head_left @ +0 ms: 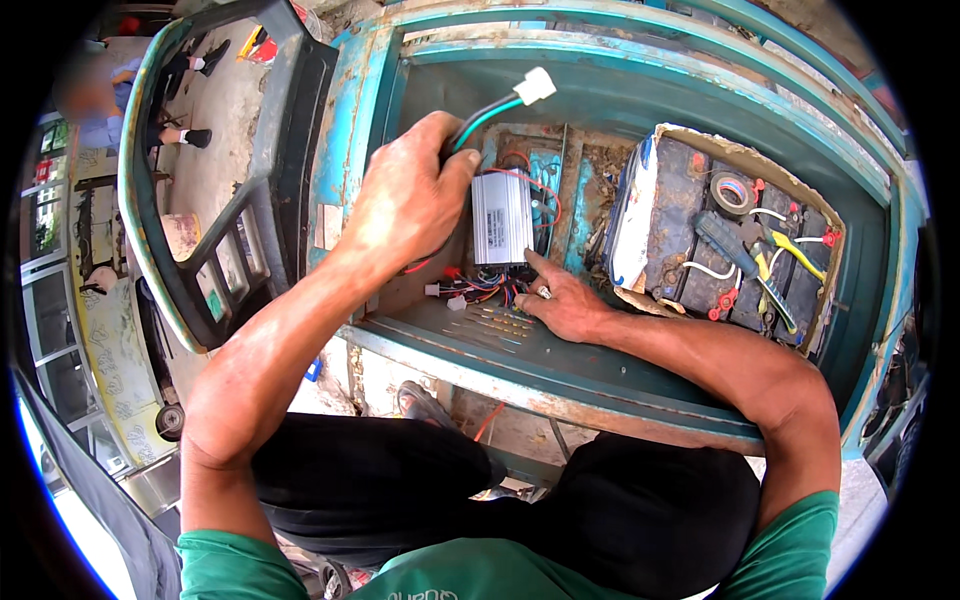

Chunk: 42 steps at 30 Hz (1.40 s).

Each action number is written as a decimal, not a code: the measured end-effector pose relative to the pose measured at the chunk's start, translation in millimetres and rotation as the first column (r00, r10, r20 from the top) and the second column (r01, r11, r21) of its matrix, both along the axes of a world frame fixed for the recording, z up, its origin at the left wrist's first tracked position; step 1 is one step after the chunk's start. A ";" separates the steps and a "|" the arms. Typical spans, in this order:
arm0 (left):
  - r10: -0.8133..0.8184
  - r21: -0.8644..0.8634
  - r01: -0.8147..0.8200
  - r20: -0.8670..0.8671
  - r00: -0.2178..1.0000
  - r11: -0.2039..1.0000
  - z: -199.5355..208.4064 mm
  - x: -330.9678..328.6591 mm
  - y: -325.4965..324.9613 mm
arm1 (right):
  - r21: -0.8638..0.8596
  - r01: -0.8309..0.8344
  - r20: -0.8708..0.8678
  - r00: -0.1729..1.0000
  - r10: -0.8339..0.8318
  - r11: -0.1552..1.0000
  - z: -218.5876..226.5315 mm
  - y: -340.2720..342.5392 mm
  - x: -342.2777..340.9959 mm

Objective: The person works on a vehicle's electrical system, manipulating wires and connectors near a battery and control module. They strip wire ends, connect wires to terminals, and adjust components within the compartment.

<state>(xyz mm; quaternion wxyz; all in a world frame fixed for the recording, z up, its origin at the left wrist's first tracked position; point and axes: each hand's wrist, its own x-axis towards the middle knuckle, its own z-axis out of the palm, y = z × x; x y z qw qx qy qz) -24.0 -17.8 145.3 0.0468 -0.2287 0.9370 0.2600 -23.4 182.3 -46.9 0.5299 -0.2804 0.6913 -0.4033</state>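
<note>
My left hand (pixel 415 190) is closed around a black and green cable (pixel 487 118), held over the left part of a teal metal compartment. A white plug connector (pixel 535 87) tops the cable's free end. Below it lies a silver finned controller box (pixel 503 218) with a label. My right hand (pixel 572 302) reaches in from the right, index fingertip at the box's lower right corner and thumb apart by the wires. A bundle of coloured wires (pixel 490 285) with small connectors spreads from the box's lower end. Thin probe-like pieces (pixel 500 325) lie in front.
Right of the box sits a battery pack (pixel 675 215) in a torn carton. On it rest a tape roll (pixel 733 193), a dark-handled tool (pixel 722 240) and a yellow-handled tool (pixel 797 255). A black-and-teal frame (pixel 290 130) stands at left; another person (pixel 105 120) is beyond it.
</note>
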 end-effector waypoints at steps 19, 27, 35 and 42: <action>-0.159 0.276 0.068 0.323 0.933 0.959 -158.7 -85.2 -41.9 | -0.027 -0.106 -0.043 0.994 0.104 0.994 11.0 -1.5 -4.6; -0.375 0.133 0.376 0.611 0.697 0.917 -195.1 -108.9 -32.8 | -0.064 -0.162 -0.114 0.981 0.154 0.985 7.1 0.5 -3.4; -0.272 0.068 0.312 0.684 0.677 0.948 -213.4 -106.4 -19.3 | -0.084 -0.163 -0.072 0.985 0.157 0.983 9.2 2.3 -7.6; -0.289 0.072 0.377 0.775 0.562 0.924 -230.6 -115.8 -23.2 | -0.102 -0.172 -0.087 0.983 0.163 0.980 9.6 4.0 -6.7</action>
